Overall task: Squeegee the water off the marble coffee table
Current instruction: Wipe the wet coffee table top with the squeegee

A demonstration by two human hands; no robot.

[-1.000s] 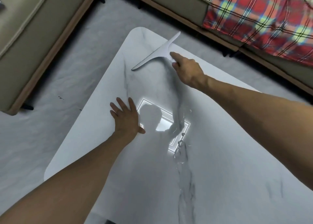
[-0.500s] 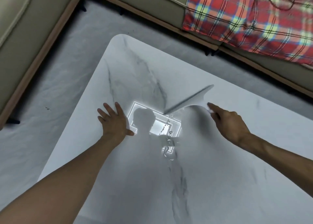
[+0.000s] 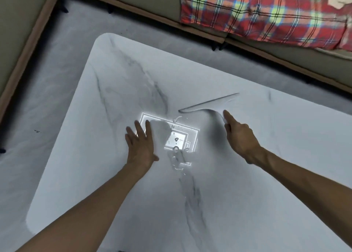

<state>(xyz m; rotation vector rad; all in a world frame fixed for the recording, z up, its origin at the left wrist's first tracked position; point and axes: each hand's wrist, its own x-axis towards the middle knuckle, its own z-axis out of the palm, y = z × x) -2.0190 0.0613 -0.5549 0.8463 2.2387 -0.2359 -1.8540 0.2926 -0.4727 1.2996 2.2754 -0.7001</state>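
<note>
The right hand [image 3: 241,140], right of centre, has its grip closed around the handle of a white squeegee [image 3: 207,104], index finger laid along it; the blade rests on the marble tabletop [image 3: 247,194] just above a puddle of water [image 3: 177,156] at centre frame. The left hand [image 3: 141,146] lies flat, fingers spread, beside the puddle. A beige sofa [image 3: 152,2] with a red plaid blanket [image 3: 266,13] borders the upper frame.

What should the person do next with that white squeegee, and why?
Probably keep drawing the white T-shaped squeegee toward the body with the right hand: water droplets sit just ahead of its blade on the white marble coffee table, beside the flat left hand.
</note>
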